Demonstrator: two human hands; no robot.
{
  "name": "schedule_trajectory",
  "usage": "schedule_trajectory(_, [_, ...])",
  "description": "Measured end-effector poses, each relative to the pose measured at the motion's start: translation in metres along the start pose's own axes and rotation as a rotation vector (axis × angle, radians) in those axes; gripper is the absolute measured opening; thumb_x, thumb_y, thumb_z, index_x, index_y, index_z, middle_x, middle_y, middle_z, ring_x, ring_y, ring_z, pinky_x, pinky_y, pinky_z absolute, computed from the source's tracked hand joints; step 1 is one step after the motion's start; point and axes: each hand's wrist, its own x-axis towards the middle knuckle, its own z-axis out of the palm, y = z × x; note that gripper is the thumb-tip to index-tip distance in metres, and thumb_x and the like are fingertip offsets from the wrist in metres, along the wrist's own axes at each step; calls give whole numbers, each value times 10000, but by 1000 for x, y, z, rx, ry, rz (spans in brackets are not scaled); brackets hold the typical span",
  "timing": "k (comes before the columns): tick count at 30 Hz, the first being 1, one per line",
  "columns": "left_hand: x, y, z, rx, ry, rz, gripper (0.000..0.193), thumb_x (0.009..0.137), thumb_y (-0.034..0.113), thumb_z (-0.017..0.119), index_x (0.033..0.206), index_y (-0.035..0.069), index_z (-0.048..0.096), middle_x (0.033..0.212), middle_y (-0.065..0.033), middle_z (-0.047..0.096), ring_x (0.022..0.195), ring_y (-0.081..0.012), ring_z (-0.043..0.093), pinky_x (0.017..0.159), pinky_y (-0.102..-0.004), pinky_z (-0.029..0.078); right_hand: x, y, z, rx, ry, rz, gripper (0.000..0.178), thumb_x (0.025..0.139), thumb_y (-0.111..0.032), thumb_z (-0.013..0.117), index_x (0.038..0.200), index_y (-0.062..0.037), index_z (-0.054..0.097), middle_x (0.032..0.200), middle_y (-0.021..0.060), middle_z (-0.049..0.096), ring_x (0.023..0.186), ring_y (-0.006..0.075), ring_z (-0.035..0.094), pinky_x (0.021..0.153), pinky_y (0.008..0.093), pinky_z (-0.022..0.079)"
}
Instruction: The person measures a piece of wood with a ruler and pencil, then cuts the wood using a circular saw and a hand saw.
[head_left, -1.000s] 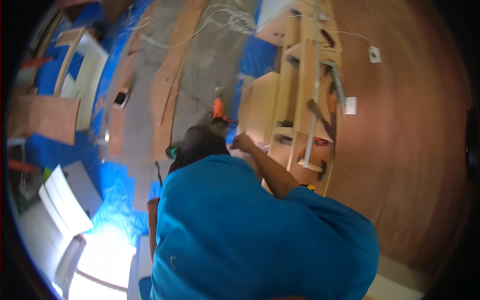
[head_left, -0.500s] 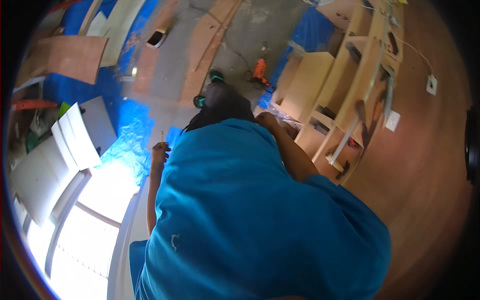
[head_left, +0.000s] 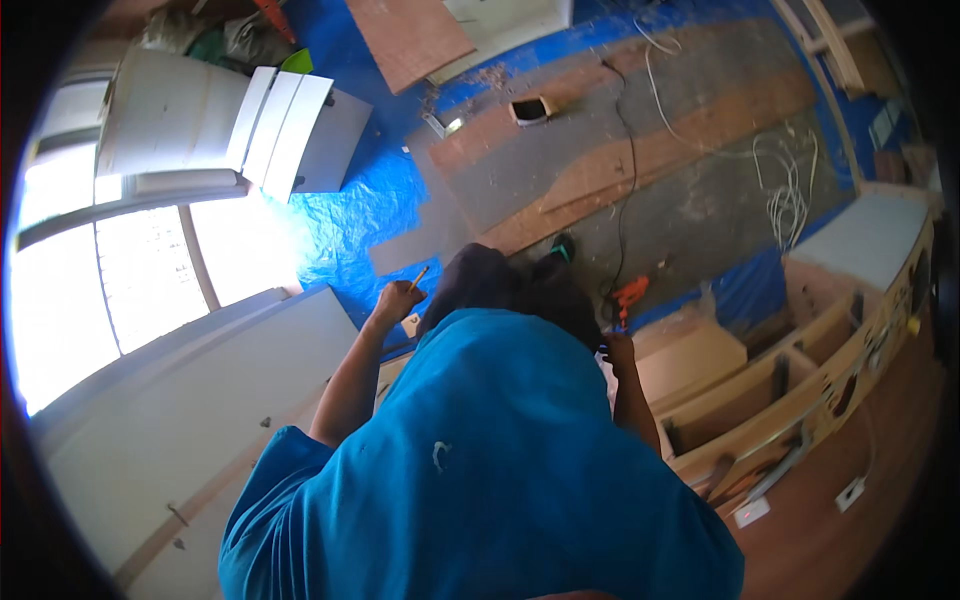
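Note:
My left hand (head_left: 397,302) is closed around a thin yellow pencil (head_left: 419,280), which sticks up past the fingers. It is held out to the left of my dark trousers, above the blue sheeting. My right hand (head_left: 618,350) hangs by my right hip with its fingers curled in. A small dark bluish bit shows at its fingertips, too small to name. Just beyond that hand, an orange power tool (head_left: 630,296) with a dark cord lies on the floor.
At right runs a long wooden cabinet frame (head_left: 720,425) with hand tools along it. A large white panel (head_left: 230,400) stands on my left, under bright windows (head_left: 150,270). White boards (head_left: 290,130) lean farther off. Plywood strips (head_left: 590,195), a hollow box (head_left: 530,111) and coiled white cable (head_left: 788,205) lie ahead.
My view has swung to the left, so the cabinet and floor things sit differently in it. The left hand still grips the pencil; the right arm hangs straighter by my hip.

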Motion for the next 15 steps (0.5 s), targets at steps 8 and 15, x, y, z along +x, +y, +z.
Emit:
schedule_trajectory(8, [17, -115, 7, 281, -87, -117, 401, 911, 454, 680, 996, 78, 789, 956, -248, 746, 960, -395, 740, 821, -499, 575, 12, -173, 13, 10, 93, -40, 98, 942, -161, 647, 1011, -100, 682, 812, -7, 618, 637, 92, 572, 516, 257, 434])
schedule_trajectory(15, [179, -274, -33, -13, -96, -139, 307, 899, 375, 748, 856, 72, 774, 784, -135, 754, 741, -293, 746, 697, -439, 574, 86, -215, 95, -189, 212, -148, 148, 952, -168, 656, 1054, -82, 720, 886, 60, 717, 740, 168, 699, 628, 328, 552])
